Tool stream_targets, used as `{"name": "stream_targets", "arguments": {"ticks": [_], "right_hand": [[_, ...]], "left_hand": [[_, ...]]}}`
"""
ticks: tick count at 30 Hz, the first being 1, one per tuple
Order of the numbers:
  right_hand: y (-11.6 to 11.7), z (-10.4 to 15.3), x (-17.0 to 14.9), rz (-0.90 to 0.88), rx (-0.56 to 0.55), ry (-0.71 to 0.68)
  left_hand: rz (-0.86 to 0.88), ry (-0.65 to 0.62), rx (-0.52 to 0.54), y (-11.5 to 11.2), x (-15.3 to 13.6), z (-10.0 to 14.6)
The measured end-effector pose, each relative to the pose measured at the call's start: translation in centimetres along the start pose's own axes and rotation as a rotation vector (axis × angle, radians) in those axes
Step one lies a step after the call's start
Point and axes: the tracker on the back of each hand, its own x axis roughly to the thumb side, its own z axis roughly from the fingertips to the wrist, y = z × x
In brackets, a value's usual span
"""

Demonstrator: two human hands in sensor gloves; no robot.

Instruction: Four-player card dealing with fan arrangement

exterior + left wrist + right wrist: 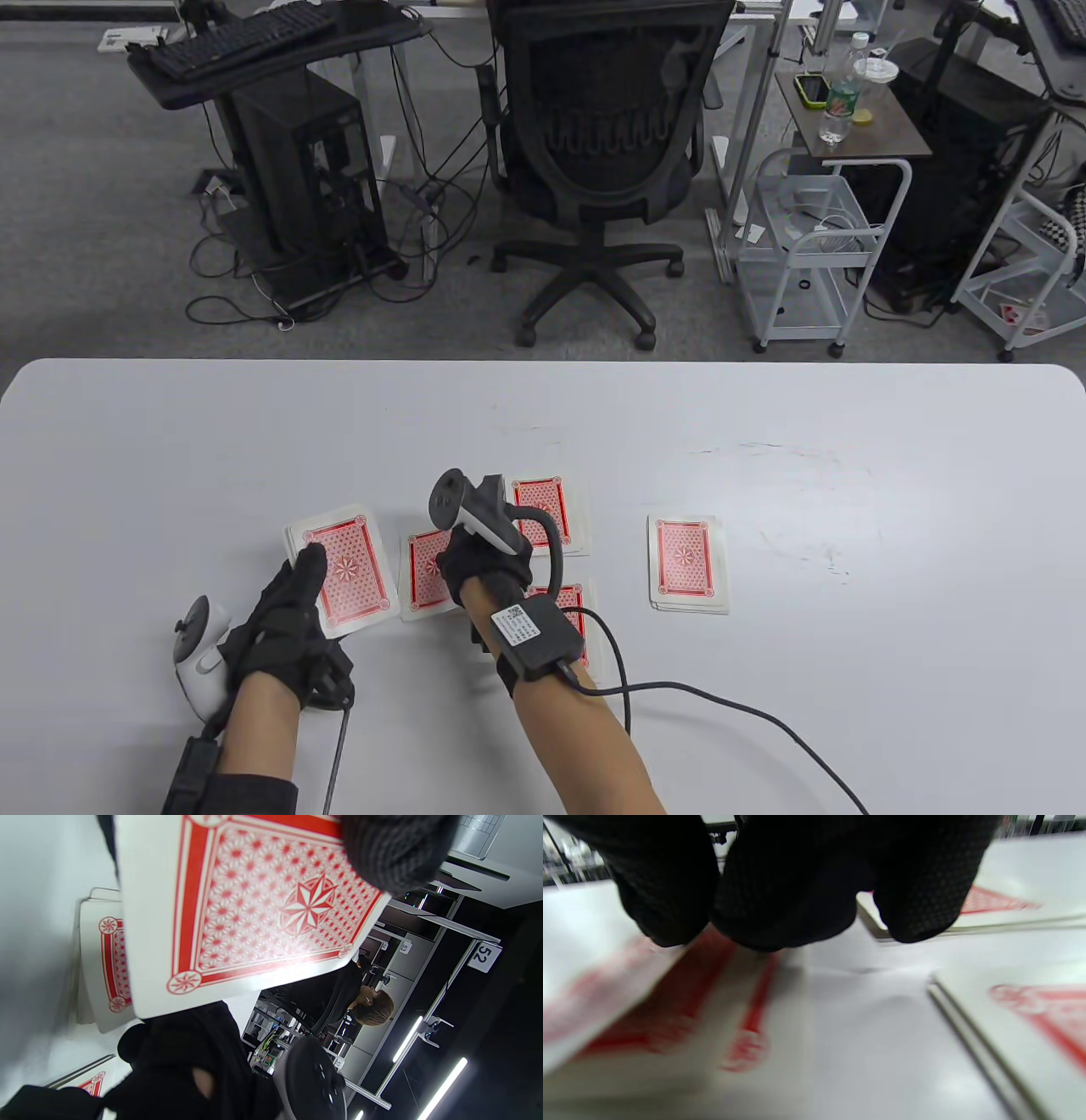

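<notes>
My left hand grips a deck of red-backed cards, thumb on the top card; in the left wrist view the deck fills the frame, slightly above the table. My right hand, fingers curled down, hovers over the left pile. In the right wrist view its fingertips pinch the edge of a blurred, tilted card. Other face-down piles lie at the far middle, at the right and near me, that one half hidden by my right wrist.
The white table stretches bare to the far and right edges. A cable trails from my right wrist across the near side. Beyond the table stand an office chair and a white cart.
</notes>
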Motion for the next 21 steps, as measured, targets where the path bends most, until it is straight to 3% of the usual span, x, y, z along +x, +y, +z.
{"name": "stream_targets", "arguments": {"ticks": [5, 11, 16, 21], "right_hand": [[-0.6, 0.6, -0.3, -0.03, -0.02, -0.057], [-3.2, 4.1, -2.1, -0.434, -0.063, -0.209], [-2.3, 6.8, -3.9, -0.796, -0.037, -0.417], [-1.0, 8.6, -5.2, -0.837, -0.067, -0.413]], "left_hand": [[-0.004, 0.002, -0.001, -0.1, 0.0, 0.0], [-0.065, 0.009, -0.006, -0.6, -0.3, -0.2], [-0.091, 0.014, -0.063, -2.3, -0.8, -0.1], [-0.138, 0.018, -0.134, -4.6, -1.6, 0.4]]}}
